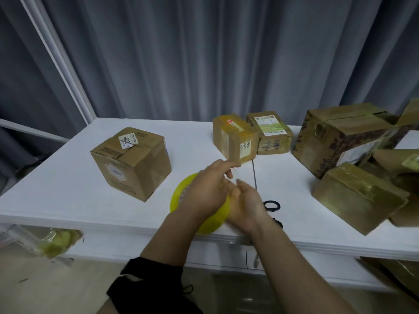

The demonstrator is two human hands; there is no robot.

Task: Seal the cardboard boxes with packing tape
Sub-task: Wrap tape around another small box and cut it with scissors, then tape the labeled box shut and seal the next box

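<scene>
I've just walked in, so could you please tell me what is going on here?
A person holds a yellow roll of packing tape at the near edge of the white table: the right hand grips it, the left hand lies over it, apparently picking at the tape end. The brown cardboard box on the left looks unsealed; the boxes at right carry tape. Black-handled scissors lie nearby.

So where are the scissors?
Head view: the scissors lie on the white table near its front edge, just right of the right hand holding the yellow tape roll.
</scene>
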